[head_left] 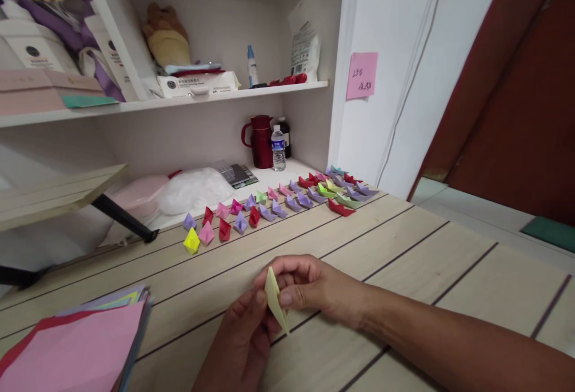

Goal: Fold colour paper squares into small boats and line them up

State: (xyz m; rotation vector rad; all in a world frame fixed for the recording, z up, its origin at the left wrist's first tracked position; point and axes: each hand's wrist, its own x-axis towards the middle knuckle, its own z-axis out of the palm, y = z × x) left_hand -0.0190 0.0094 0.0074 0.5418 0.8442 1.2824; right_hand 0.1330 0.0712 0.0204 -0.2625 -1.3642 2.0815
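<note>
Between my two hands, just above the wooden table (188, 314), is a small folded piece of pale yellow paper (275, 301). It stands on edge, long and pointed at both ends. My left hand (249, 329) pinches it from the left with the thumb on its face. From the right, my right hand (303, 284) grips it, thumb against the near side and fingers curled behind. Beyond my hands lie rows of small folded paper boats (268, 212) in purple, red, pink, green and yellow. The nearest of these are a yellow boat (191, 241) and a red one (224, 230).
A stack of coloured paper (76, 344) lies at the lower left. Behind the boats are a clear plastic bag (197, 191), a red jug (261, 142) and a water bottle (278, 149). A small raised wooden stand (58, 194) with black legs is on the left.
</note>
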